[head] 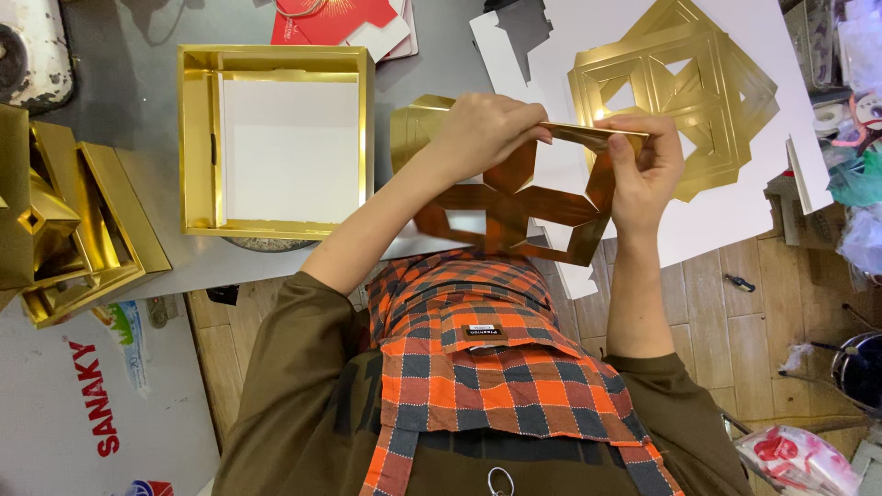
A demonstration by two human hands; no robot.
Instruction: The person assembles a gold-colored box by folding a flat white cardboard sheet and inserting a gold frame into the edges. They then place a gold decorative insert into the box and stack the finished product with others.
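**Gold cut-out panel gripped at its top edge**

A gold cardboard cut-out panel (514,207) is held upright above the lap, in front of the table (147,119). Its upper edge is clasped by the left hand (482,133), fingers curled over it, and pinched by the right hand (648,165). An open gold box (276,142) sits to the left.

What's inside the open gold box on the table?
The gold box holds a white square insert covering most of its floor, with a gold strip showing at the left. Whatever lies beneath the insert is hidden.
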